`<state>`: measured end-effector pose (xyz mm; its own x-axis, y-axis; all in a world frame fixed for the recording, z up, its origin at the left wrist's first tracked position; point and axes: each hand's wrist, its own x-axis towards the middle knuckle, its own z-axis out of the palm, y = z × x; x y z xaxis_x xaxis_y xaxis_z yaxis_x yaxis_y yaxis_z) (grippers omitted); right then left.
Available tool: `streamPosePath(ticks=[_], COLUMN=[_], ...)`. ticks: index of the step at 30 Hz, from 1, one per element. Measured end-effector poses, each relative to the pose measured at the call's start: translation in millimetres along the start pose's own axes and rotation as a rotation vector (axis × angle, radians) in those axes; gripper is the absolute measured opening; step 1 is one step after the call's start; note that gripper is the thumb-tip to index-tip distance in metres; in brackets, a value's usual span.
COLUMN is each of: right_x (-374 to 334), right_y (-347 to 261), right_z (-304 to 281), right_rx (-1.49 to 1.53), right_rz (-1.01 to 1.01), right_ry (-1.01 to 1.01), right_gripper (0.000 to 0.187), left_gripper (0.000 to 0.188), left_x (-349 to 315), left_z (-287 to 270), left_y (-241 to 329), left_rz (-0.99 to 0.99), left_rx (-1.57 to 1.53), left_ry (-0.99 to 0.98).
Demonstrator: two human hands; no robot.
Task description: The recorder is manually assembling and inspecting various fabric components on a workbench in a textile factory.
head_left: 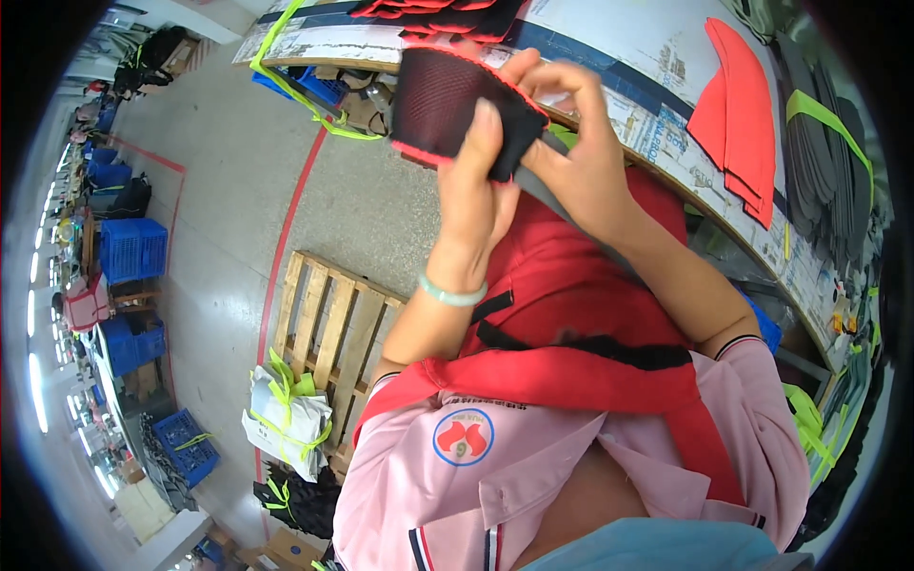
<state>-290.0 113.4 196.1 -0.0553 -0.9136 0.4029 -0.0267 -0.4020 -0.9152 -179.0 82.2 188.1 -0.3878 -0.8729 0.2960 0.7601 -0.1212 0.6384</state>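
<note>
A black mesh fabric piece with red edging [433, 100] is held up in front of the table's near edge. My left hand [474, 181] grips it from below, the thumb lying across its face and the other fingers mostly hidden behind. At the piece's right end, my right hand [588, 152] has bent fingers and a thumb closed on the edge; part of that grip is hidden. More black pieces with red edges [447, 17] lie piled on the table just beyond.
The worktable [647, 81] curves along the top and right. On it lie red cut fabric pieces [738, 114] and grey stacked pieces [814, 157] tied with a lime strip. A wooden pallet [333, 324], a tied white bundle [286, 414] and blue crates [133, 249] stand to the left.
</note>
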Motion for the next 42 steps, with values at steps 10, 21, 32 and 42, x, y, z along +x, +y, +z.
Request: streamPosePath(ticks=[10, 21, 32, 42], right_x=[-13.2, -42.0, -19.6, -14.7], right_y=[136.3, 142.4, 161.0, 153.5], right_z=[-30.9, -26.5, -20.6, -25.1], right_rx=[-0.999, -0.914, -0.792, -0.757], right_rz=[-0.028, 0.402, 0.409, 0.439], right_ry=[0.050, -0.532, -0.616, -0.560], right_gripper=[0.060, 0.057, 0.035, 0.042], left_gripper=[0.029, 0.032, 0.020, 0.024], left_x=[0.8, 2.9, 14.5, 17.9], left_z=[-92.6, -130.5, -148.6, -143.2], left_y=[-108.8, -143.9, -135.7, -138.6], left_rz=[-0.483, -0.483, -0.411, -0.518], left_rx=[-0.539, -0.336, -0.446, -0.456], left_ry=[0.522, 0.574, 0.616, 0.640])
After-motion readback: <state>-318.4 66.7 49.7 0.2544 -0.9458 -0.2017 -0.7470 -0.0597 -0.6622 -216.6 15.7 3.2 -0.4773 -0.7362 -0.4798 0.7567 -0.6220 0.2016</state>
